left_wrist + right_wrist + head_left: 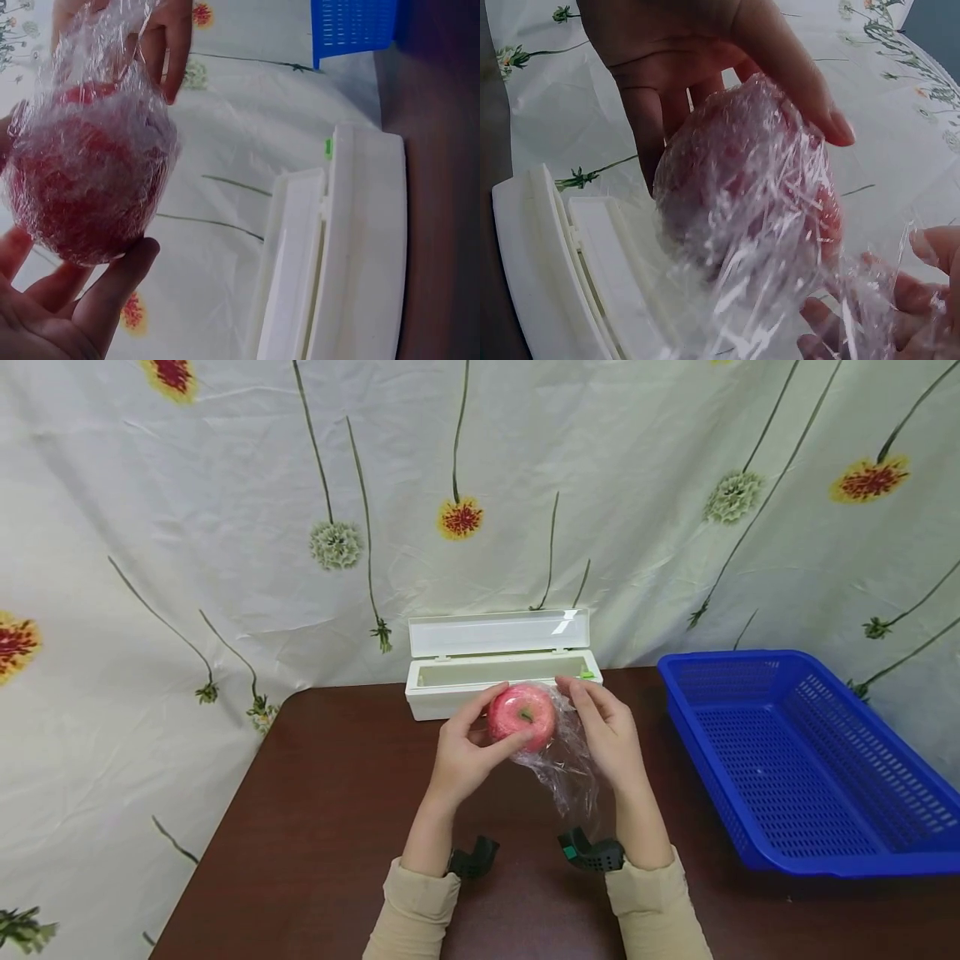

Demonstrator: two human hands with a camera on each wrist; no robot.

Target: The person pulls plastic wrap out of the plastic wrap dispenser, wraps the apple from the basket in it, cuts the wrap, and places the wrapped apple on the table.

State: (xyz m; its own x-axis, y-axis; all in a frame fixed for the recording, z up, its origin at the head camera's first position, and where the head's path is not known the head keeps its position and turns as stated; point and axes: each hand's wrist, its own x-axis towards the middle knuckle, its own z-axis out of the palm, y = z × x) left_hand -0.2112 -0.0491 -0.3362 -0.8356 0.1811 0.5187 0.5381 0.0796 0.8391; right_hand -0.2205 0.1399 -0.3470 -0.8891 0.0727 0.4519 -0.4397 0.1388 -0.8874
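A red apple is held up over the table by my left hand, its thumb and fingers around the fruit's sides. Clear plastic wrap covers much of the apple, and its loose, crumpled end hangs to the right. My right hand pinches the wrap beside the apple. In the left wrist view, the wrapped apple sits on the left fingers, the wrap bunched upward. The right wrist view has wrap stretched from the apple toward the right hand.
Behind the hands, a white wrap dispenser box stands on the dark brown table with its lid raised. A blue plastic basket lies at the right. A flowered cloth hangs along the back.
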